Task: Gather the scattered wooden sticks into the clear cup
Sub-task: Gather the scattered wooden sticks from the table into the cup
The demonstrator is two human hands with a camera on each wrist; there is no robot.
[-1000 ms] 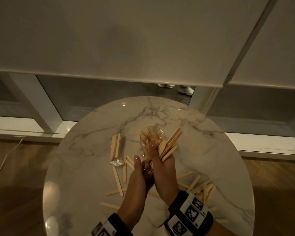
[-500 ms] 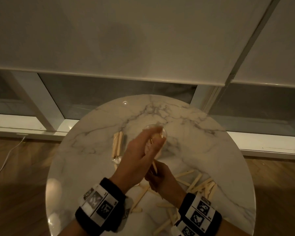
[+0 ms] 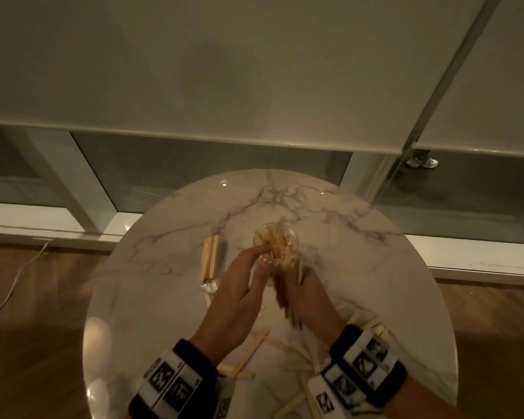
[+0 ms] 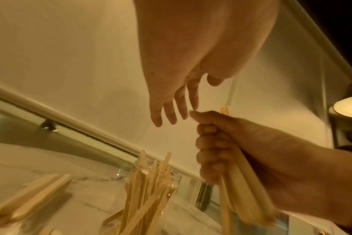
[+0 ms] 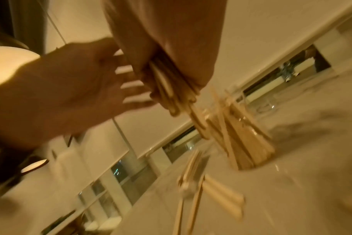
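Wood in right hand [image 3: 307, 293]: fingers curled round a bunch of sticks [image 4: 244, 189], held almost upright.
Clear cup [image 3: 276, 244]: on the marble table [image 3: 390, 282], already full of sticks — just past the bunch, nearest this hand.
Left hand [image 3: 239, 294]: fingers straight, holding nothing, beside the bunch.
Loose sticks [image 3: 251, 347]: flat on the table, under both wrists.

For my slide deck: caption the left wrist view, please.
Right hand grips a bundle of wooden sticks beside the stick-filled clear cup; left hand open above.
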